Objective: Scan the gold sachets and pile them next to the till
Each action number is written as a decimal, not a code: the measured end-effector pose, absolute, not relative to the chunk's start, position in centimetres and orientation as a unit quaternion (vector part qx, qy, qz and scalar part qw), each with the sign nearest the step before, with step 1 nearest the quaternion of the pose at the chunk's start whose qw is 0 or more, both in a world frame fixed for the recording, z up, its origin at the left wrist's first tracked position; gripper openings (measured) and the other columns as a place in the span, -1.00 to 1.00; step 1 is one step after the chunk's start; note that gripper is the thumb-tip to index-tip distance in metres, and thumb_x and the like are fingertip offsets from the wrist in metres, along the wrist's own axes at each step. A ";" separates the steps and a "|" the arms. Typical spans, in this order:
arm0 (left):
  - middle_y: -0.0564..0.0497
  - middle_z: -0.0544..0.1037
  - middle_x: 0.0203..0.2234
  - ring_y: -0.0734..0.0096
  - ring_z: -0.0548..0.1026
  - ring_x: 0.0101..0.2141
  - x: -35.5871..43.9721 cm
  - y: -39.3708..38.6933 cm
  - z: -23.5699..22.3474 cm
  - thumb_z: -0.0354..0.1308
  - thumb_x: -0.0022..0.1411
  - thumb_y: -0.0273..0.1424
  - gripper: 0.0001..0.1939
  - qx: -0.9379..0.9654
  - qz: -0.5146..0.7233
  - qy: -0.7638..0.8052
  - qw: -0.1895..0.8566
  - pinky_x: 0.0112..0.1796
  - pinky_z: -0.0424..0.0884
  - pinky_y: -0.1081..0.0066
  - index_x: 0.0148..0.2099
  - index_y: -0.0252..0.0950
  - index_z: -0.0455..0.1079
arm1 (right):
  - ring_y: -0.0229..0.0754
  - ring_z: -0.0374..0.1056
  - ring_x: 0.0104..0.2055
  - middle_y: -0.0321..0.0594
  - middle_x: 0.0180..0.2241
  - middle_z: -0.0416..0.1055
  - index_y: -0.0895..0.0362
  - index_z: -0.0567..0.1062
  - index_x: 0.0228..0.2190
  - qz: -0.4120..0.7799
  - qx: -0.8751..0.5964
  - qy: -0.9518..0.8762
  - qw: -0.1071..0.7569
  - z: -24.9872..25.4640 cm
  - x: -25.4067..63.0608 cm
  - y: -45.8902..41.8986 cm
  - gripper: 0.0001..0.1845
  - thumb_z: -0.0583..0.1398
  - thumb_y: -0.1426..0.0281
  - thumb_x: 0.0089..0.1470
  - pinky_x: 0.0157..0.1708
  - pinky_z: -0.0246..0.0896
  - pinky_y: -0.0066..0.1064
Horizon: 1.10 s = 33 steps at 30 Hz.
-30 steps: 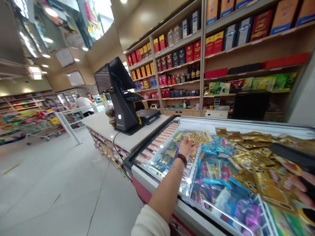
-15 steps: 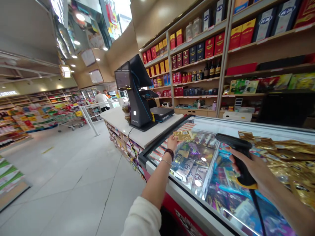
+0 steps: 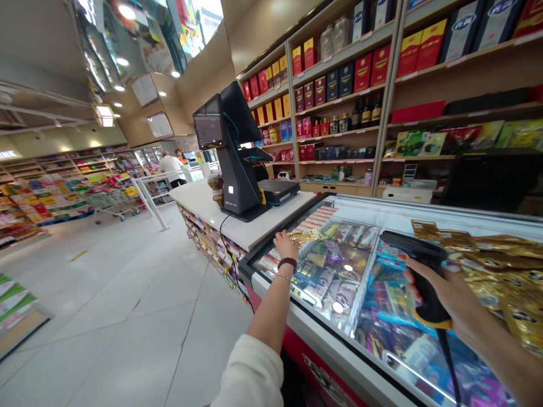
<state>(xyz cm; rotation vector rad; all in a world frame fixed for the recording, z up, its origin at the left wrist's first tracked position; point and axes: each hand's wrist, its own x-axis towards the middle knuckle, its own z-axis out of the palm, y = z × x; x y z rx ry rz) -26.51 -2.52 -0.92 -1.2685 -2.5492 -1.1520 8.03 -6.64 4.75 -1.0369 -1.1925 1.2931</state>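
Supermarket checkout, payment terminal (image 3: 232, 169), wall shelves (image 3: 339, 162), display freezer (image 3: 322, 364)

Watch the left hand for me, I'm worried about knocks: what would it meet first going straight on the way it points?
The left hand would likely meet the black rim of the display freezer almost at once, then the white counter beyond; depth is hard to judge here.

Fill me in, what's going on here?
A person stands at a shop's glass-topped freezer chest. Their right hand grips a black handheld barcode scanner above the glass. Their left hand is against a gold foil packet near the chest's far corner. More gold foil packets lie on the glass to the right.
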 end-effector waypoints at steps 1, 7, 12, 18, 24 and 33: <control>-0.37 0.42 0.17 -0.06 0.35 0.20 -26.4 -2.6 -0.9 0.25 0.26 -0.34 -0.44 -0.416 -0.373 -0.828 0.039 0.21 0.19 0.09 0.25 -0.40 0.30 | -0.28 0.17 -0.69 -0.31 -0.61 0.36 0.07 0.49 -0.50 0.555 -0.428 -0.488 0.520 4.9 8.0 -6.8 -0.55 0.52 0.10 -0.32 -0.77 0.07 -0.44; -0.30 0.45 0.14 0.03 0.37 0.20 -25.3 -3.0 0.2 0.11 0.35 -0.39 -0.62 -0.460 -0.375 -0.804 0.037 0.20 0.21 0.13 0.18 -0.34 0.38 | -0.33 0.19 -0.66 -0.35 -0.57 0.37 0.09 0.52 -0.38 0.596 -0.394 -0.451 0.535 6.7 9.1 -7.6 -0.54 0.52 0.11 -0.24 -0.73 0.09 -0.51; -0.22 0.55 0.04 0.09 0.46 0.13 -20.8 -1.5 2.1 0.12 0.34 -0.42 -0.67 -0.568 -0.399 -0.719 0.024 0.19 0.26 0.11 0.13 -0.30 0.41 | -0.35 0.18 -0.67 -0.35 -0.60 0.36 0.11 0.47 -0.43 0.539 -0.413 -0.462 0.570 8.9 14.3 -8.6 -0.52 0.52 0.11 -0.27 -0.72 0.07 -0.52; -0.19 0.61 -0.05 0.11 0.54 0.03 -10.4 1.0 2.7 0.16 0.30 -0.40 -0.65 -0.669 -0.439 -0.595 -0.073 0.12 0.38 0.13 0.12 -0.29 0.42 | -0.34 0.20 -0.67 -0.36 -0.58 0.37 0.12 0.50 -0.39 0.456 -0.468 -0.424 0.627 9.2 25.5 -11.0 -0.54 0.52 0.13 -0.22 -0.70 0.08 -0.50; -0.15 0.63 -0.06 0.12 0.56 -0.01 1.0 1.2 2.0 0.24 0.24 -0.39 -0.66 -0.721 -0.428 -0.509 -0.196 0.14 0.38 0.12 0.07 -0.24 0.47 | -0.33 0.18 -0.65 -0.35 -0.60 0.35 0.13 0.55 -0.33 0.416 -0.492 -0.363 0.672 7.8 32.2 -13.5 -0.54 0.51 0.16 -0.22 -0.71 0.02 -0.51; -0.24 0.58 -0.02 -0.05 0.48 0.07 6.4 0.1 0.2 0.29 0.22 -0.32 -0.61 -0.753 -0.312 -0.552 -0.174 0.16 0.28 0.09 0.09 -0.28 0.47 | -0.30 0.22 -0.61 -0.34 -0.56 0.35 0.14 0.57 -0.27 0.438 -0.496 -0.345 0.666 5.0 33.9 -13.5 -0.64 0.44 0.19 -0.06 -0.65 0.03 -0.46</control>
